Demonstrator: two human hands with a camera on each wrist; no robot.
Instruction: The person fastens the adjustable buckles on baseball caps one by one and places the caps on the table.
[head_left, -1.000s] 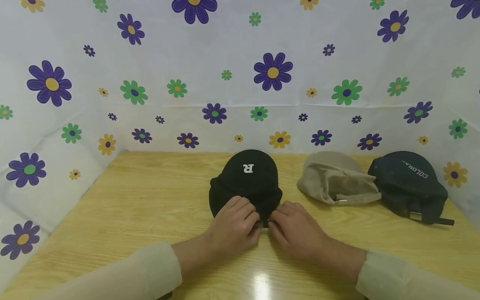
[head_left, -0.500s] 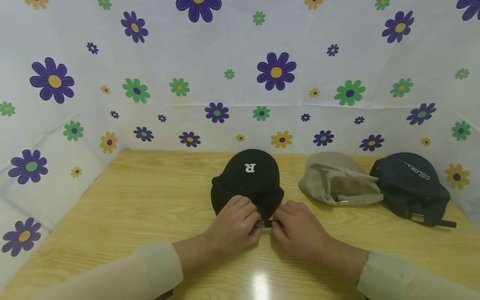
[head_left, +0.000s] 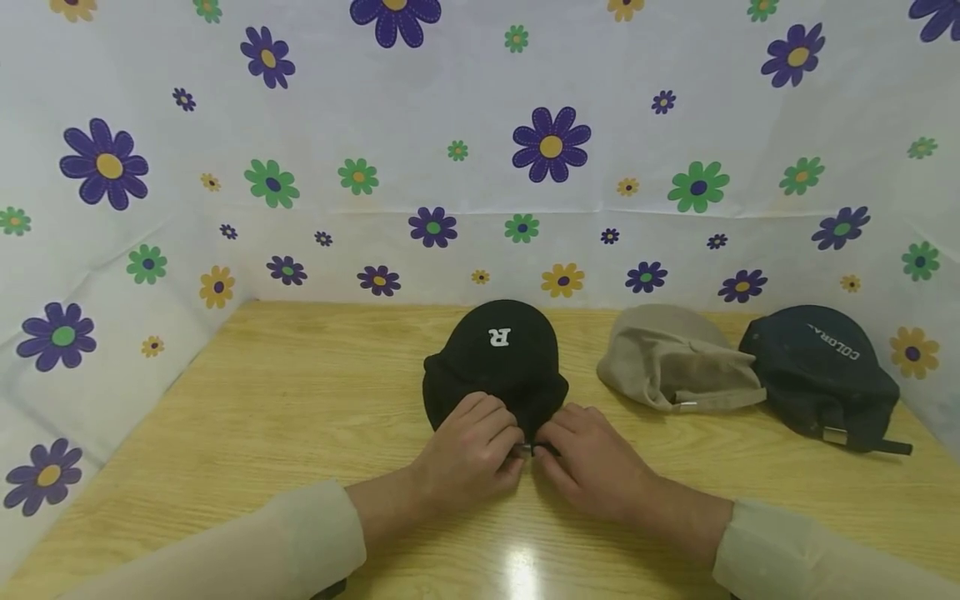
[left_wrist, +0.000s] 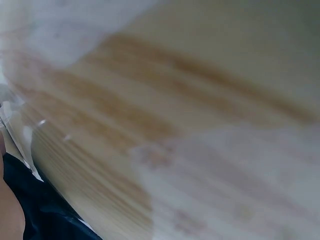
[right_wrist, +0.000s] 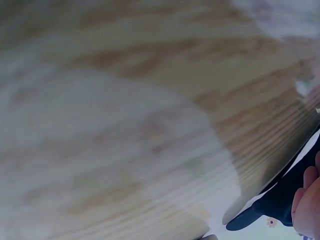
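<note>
A black cap (head_left: pixel 517 358) with a white letter R lies on the table at the middle of the head view. At its near edge is the strap with a small metal buckle (head_left: pixel 522 451). My left hand (head_left: pixel 472 446) grips the strap at the left, beside the buckle, its fingers curled over the cap's edge. From the right, my right hand (head_left: pixel 596 454) pinches the strap close to the buckle; fingertips and strap end are partly hidden. Both wrist views show mainly blurred table, with part of the black cap (left_wrist: pixel 50 212) and some right-hand fingers (right_wrist: pixel 306 205) at the edges.
To the right lie a beige cap (head_left: pixel 660 350) and a dark navy cap (head_left: pixel 825 367) with lettering, side by side and touching. The wooden table (head_left: pixel 300 392) runs back to a white cloth (head_left: pixel 360 100) printed with flowers.
My right hand drew right along the strap, baring more of it, and has since come back left toward the buckle. The left hand keeps its grip; the cap stays nearly in place.
</note>
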